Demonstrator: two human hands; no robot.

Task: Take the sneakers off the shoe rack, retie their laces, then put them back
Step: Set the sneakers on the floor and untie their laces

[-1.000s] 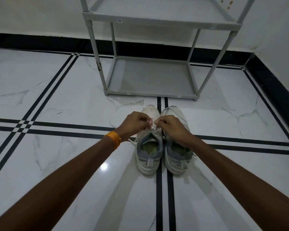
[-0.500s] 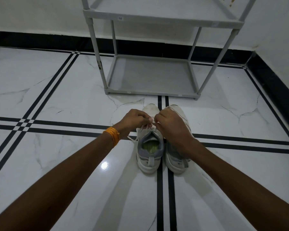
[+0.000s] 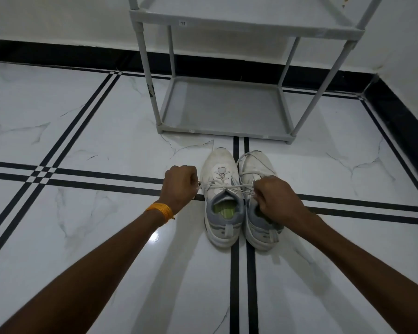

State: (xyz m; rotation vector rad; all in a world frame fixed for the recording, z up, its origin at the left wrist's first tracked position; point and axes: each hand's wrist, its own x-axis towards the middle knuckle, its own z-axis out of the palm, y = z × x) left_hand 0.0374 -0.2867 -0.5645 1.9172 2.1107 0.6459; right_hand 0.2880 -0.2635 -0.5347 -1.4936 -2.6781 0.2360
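Note:
Two white sneakers with grey heels stand side by side on the floor, toes toward the rack: the left sneaker [image 3: 221,189] and the right sneaker [image 3: 258,218]. My left hand [image 3: 180,185] is fisted on one end of the left sneaker's lace [image 3: 229,186], out to the shoe's left. My right hand [image 3: 275,196] grips the other end over the right sneaker's opening. The lace runs taut between my hands across the left sneaker's tongue. The grey shoe rack [image 3: 224,106] stands just beyond the toes, with nothing on the shelves in view.
The floor is glossy white marble tile with black double stripes [image 3: 241,273]. A black skirting [image 3: 65,53] runs along the white back wall. The right wall [image 3: 410,66] meets it in a corner near the rack.
My hands were together over the left sneaker's laces. They have pulled apart, left hand leftward and right hand rightward, drawing the lace tight across the shoe.

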